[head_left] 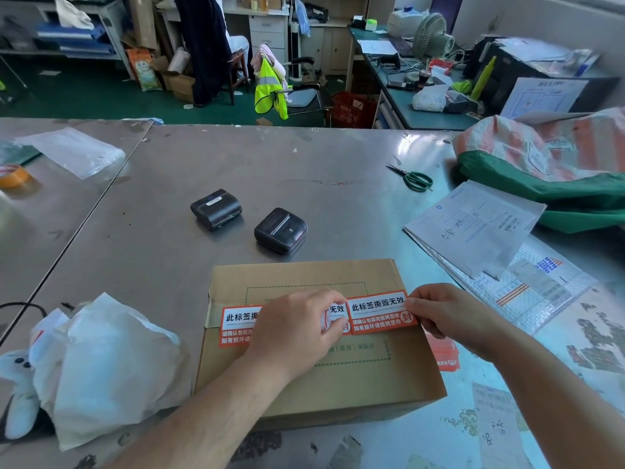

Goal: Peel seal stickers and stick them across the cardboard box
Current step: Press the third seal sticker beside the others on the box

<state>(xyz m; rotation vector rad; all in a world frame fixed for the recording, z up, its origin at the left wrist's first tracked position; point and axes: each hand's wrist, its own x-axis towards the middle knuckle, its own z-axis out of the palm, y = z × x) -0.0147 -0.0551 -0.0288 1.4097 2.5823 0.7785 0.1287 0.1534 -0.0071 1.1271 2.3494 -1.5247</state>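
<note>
A brown cardboard box (pixel 304 377) lies on the metal table (pixel 236 164) in front of me. One orange-and-white seal sticker (pixel 236 324) is stuck across the left part of its top seam. My left hand (pixel 297 328) lies over that sticker's right half, its fingertips pinching the left end of a second seal sticker (pixel 380 311). My right hand (pixel 446 314) pinches the right end of this second sticker at the box's right edge. More orange stickers (pixel 443 353) lie on the table just right of the box.
Two small black label printers (pixel 216 208) (pixel 280 230) sit beyond the box. Green scissors (pixel 414 179) lie farther right. Papers (pixel 473 225) and a green-and-striped bag (pixel 548 170) crowd the right side. White plastic bags (pixel 105 363) lie at my left; a tape roll (pixel 13 176) at far left.
</note>
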